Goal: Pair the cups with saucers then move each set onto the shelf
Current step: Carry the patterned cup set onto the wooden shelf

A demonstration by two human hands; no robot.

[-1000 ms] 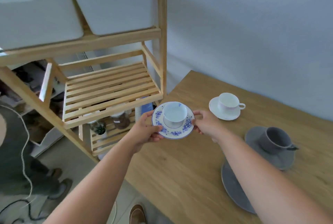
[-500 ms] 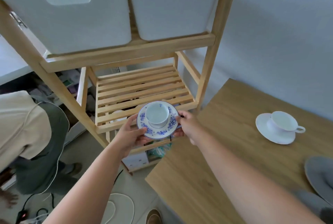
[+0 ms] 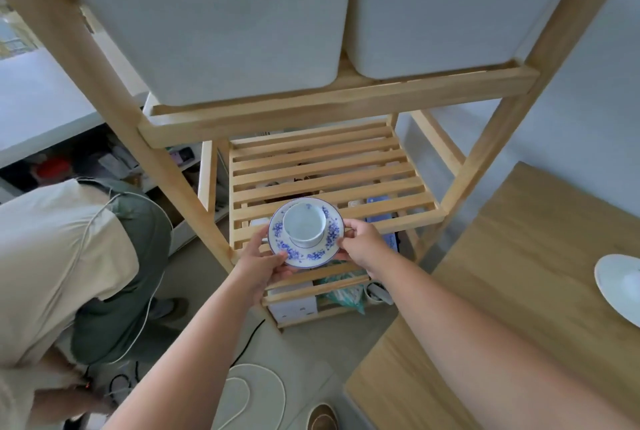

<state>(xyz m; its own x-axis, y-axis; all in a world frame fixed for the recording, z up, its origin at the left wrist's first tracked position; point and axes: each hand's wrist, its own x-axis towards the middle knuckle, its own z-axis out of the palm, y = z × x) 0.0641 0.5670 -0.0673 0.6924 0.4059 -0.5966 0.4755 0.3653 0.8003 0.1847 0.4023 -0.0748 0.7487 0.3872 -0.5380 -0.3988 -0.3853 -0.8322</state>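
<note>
Blue-floral porcelain saucer (image 3: 307, 254), round and glossy, carrying a white cylindrical cup (image 3: 304, 226) upright at its centre. Left hand (image 3: 260, 263) grips the saucer's left rim; right hand (image 3: 362, 245) pinches its right rim. The set is held in the air above the front edge of the slatted pale-wood shelf (image 3: 332, 183). Two smooth white bins (image 3: 221, 31) sit on the tier above. Wood-grain counter (image 3: 502, 291) at right bears a plain white saucer (image 3: 616, 284), cut off by the frame edge.

upright white cup (image 3: 304, 226) on blue-flowered saucer (image 3: 307, 252) over slatted shelf (image 3: 325, 166)
</note>
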